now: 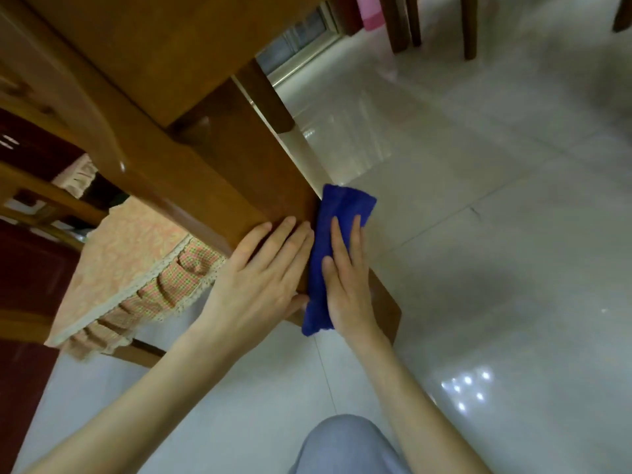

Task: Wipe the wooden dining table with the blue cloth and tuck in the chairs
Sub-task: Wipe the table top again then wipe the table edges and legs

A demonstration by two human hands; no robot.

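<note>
At the bottom centre of the frame a knee [345, 443] in pale grey fabric pokes in, and two bare forearms reach up past it toward the middle. The left hand [263, 268] lies flat on the broad face of the table leg [239, 165], fingers straight and close together, holding nothing; it looks to be steadying. Just to its right, the right hand [345, 285] presses the blue cloth [345, 205] against the neighbouring face of the same leg. Its fingers lie straight on top of the fabric, not curled round it, so the cloth is pinned by pressure, not gripped. The cloth is folded into a long pad running along the leg, its ends showing beyond the fingertips and below the wrist.

The cloth looks soft, light and thick-piled, so it would likely bunch or slide off if the pressure eased. A palm over its middle with the thumb hooked on one edge should keep it in place. The leg is glossy varnished wood, stiff and probably slick under the pad.

At the left, a chair [143, 352] with a peach frilled cushion [130, 254] sits close beside the leg; how far it is tucked in I cannot tell. The table [164, 56] fills the upper left, seen from below. Shiny pale floor [478, 234] spreads right, with dark furniture legs [400, 25] at the top
</note>
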